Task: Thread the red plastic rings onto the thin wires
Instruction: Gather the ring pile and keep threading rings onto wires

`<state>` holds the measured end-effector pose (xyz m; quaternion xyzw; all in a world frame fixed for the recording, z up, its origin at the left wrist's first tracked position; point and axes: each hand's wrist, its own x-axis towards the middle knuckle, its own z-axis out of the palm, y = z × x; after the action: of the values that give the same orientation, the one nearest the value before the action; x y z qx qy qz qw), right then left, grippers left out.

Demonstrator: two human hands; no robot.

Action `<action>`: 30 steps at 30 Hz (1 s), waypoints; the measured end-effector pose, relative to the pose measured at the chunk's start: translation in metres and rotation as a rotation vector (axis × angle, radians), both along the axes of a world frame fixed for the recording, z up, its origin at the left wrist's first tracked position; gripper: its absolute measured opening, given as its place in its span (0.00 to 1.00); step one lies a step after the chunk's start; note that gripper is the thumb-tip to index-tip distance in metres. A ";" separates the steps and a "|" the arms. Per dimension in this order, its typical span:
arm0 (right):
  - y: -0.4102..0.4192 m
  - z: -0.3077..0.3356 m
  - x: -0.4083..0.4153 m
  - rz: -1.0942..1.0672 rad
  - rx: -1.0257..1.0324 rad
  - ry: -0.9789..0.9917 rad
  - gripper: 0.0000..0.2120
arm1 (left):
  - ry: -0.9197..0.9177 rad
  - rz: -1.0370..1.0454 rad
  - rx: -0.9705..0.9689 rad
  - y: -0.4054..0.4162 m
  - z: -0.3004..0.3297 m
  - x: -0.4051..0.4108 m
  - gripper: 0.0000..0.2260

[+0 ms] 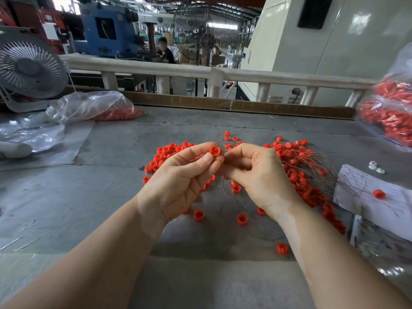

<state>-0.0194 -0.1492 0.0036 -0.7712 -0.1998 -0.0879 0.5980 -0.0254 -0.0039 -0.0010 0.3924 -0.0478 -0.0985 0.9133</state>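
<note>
Palm-up, the left hand [178, 179] pinches a red ring [214, 150], while the right hand [256, 175] apparently pinches a thin wire [223, 141].

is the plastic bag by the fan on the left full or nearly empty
Nearly empty: the plastic bag lies collapsed, red rings only at its right end.

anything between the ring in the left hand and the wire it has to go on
Nothing visible. The left hand pinches the red ring right beside the thin wire pinched in the right hand, open air between them.
</note>
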 end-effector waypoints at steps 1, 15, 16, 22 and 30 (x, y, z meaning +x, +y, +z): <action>-0.001 0.000 0.001 -0.031 -0.022 -0.011 0.08 | 0.012 0.017 0.000 0.000 -0.001 0.001 0.09; -0.029 -0.002 0.012 -0.736 -0.738 0.048 0.09 | 0.115 0.138 0.021 0.005 -0.008 0.007 0.08; -0.030 -0.002 0.012 -0.757 -0.762 0.049 0.10 | 0.114 0.138 0.021 0.005 -0.008 0.007 0.08; -0.036 -0.001 0.015 -0.793 -0.759 0.034 0.12 | 0.103 0.133 0.012 0.005 -0.009 0.008 0.09; -0.016 -0.020 0.020 -0.426 -0.856 -0.251 0.10 | 0.090 0.130 0.037 0.003 -0.009 0.006 0.07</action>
<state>0.0010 -0.1647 -0.0162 -0.9548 -0.1264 -0.2103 0.1678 -0.0190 -0.0009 -0.0099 0.4067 0.0205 -0.0574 0.9115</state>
